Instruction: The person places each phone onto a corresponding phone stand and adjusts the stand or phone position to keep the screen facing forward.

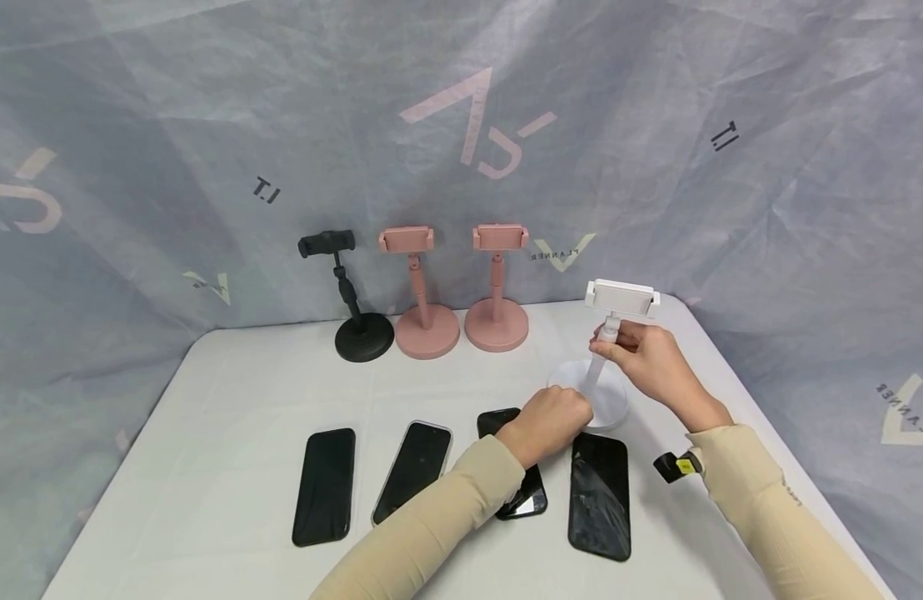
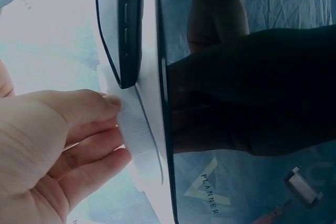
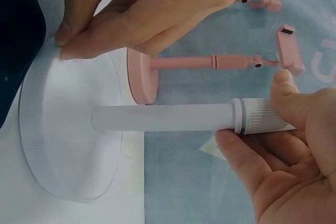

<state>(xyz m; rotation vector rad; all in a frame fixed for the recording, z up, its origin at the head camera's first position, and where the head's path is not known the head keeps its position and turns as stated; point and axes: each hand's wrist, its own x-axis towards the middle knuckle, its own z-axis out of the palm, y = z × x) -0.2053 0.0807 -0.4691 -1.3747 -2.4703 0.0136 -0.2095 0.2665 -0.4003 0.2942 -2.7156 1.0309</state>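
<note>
A white phone stand [image 1: 622,298] stands at the right of the table, its stem leaning slightly. My right hand [image 1: 656,367] grips its stem; in the right wrist view the thumb and fingers of that hand [image 3: 310,145] are round the ribbed collar. My left hand [image 1: 547,421] is at the near left edge of the round base [image 3: 79,145]. Thumb and finger of this left hand [image 3: 147,14] pinch the base's rim, and the left wrist view shows its fingertips on the ribbed edge. Closest to the base lies a black phone [image 1: 600,496]; another phone [image 1: 499,419] is partly hidden under my left forearm.
Along the back of the white table [image 1: 229,400] stand a black phone stand [image 1: 364,337], a pink stand [image 1: 427,333] and a second pink stand [image 1: 496,327]. Farther left lie a black phone [image 1: 323,487] and a light-rimmed phone [image 1: 412,471]. A grey printed cloth [image 1: 207,125] hangs behind.
</note>
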